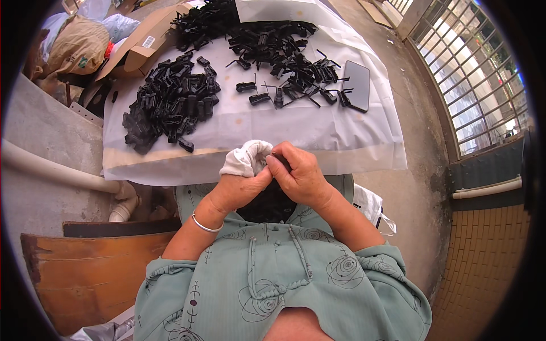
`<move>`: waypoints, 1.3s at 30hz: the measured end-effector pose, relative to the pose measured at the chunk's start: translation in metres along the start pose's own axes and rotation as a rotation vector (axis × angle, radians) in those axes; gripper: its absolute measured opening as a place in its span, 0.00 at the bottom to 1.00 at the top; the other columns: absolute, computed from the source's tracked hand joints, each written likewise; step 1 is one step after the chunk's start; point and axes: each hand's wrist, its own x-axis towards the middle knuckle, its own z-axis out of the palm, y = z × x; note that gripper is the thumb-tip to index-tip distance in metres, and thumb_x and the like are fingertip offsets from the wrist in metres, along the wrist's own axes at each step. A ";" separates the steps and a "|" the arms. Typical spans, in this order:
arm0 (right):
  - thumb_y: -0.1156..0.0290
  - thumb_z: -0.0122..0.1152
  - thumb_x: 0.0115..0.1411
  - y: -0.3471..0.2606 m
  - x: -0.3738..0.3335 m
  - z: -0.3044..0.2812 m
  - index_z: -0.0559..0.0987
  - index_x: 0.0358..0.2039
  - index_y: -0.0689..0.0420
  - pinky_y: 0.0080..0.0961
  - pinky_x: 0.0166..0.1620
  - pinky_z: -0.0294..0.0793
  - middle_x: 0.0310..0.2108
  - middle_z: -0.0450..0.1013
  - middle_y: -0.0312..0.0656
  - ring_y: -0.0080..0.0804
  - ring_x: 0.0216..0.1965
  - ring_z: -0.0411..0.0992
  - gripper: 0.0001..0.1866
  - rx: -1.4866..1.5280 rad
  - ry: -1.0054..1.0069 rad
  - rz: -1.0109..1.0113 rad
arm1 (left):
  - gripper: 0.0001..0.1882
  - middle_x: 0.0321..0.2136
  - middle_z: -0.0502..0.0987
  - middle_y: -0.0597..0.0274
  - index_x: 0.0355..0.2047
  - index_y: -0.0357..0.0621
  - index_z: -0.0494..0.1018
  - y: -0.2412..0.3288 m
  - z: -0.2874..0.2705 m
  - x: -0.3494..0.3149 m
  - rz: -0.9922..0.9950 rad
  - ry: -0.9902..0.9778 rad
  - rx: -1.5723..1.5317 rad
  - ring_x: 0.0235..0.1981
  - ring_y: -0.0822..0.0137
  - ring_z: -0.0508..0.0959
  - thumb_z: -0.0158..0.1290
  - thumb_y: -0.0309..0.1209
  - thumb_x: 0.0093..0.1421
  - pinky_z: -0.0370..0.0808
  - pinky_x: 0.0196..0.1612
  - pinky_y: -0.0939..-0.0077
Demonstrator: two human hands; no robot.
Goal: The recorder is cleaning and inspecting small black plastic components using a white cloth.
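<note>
- Dark small piece, mostly hidden: held between both hands, at the surface's near edge, above the lap.
- Handling, judged: light, probably stiff plastic like the black clip-like parts at left; smooth, perhaps a little slippery; any thin projection could bend or snap. Best hold: a pinch on the thicker body.
- Right hand: fingers curled in, thumb and forefinger nearly together, clamped on the dark small piece.
- Left hand: white glove-like cloth over the fingers, bare thumb toward the right hand; cannot tell how far the covered fingers are open or whether they grip.
- Beyond: black parts with thin tails, loose heap, far middle; grey-faced phone, flat, at their right.
</note>
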 end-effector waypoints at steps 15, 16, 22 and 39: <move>0.71 0.48 0.62 -0.005 -0.007 -0.007 0.71 0.31 0.62 0.26 0.29 0.66 0.21 0.67 0.44 0.36 0.21 0.65 0.08 0.001 -0.056 0.055 | 0.12 0.32 0.70 0.65 0.41 0.34 0.66 0.004 -0.001 -0.007 0.091 0.063 -0.127 0.33 0.78 0.68 0.46 0.18 0.54 0.68 0.39 0.84; 0.71 0.48 0.62 -0.005 -0.007 -0.008 0.71 0.31 0.62 0.26 0.29 0.66 0.21 0.67 0.45 0.36 0.22 0.65 0.08 0.004 -0.080 0.066 | 0.13 0.33 0.71 0.64 0.42 0.33 0.66 0.004 0.000 -0.008 0.097 0.072 -0.127 0.33 0.78 0.69 0.47 0.18 0.54 0.69 0.39 0.84; 0.70 0.49 0.62 -0.003 -0.006 -0.007 0.72 0.28 0.63 0.25 0.28 0.65 0.19 0.67 0.43 0.29 0.21 0.64 0.10 0.125 -0.114 0.145 | 0.14 0.35 0.72 0.62 0.44 0.31 0.65 0.006 0.004 -0.011 0.133 0.085 -0.113 0.35 0.76 0.71 0.48 0.19 0.56 0.71 0.40 0.81; 0.71 0.51 0.60 0.001 -0.008 0.003 0.70 0.23 0.62 0.21 0.24 0.60 0.16 0.59 0.33 0.20 0.20 0.55 0.11 0.183 -0.019 0.149 | 0.14 0.32 0.72 0.54 0.39 0.35 0.67 -0.004 0.012 -0.011 0.471 0.236 0.455 0.32 0.61 0.74 0.51 0.22 0.52 0.72 0.36 0.72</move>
